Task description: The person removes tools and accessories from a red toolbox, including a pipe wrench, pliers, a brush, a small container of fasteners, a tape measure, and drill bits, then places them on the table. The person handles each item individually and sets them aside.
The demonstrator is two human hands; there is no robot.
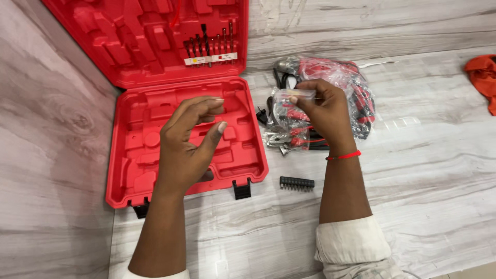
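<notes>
My right hand (323,113) is raised over the floor and pinches a small clear plastic packet (294,96) between thumb and fingers. A red thread band circles that wrist. My left hand (188,144) hovers over the open red tool case (139,175), fingers curled and apart, holding nothing. Behind my right hand lies a heap of red-and-black tools in clear plastic bags (351,88), with pliers showing at its near side.
The case lid (129,46) stands open against the wall and holds a row of drill bits (209,44). A black bit holder strip (297,183) lies on the grey wood-pattern floor near the case's front latch. A red cloth (483,75) sits at the far right.
</notes>
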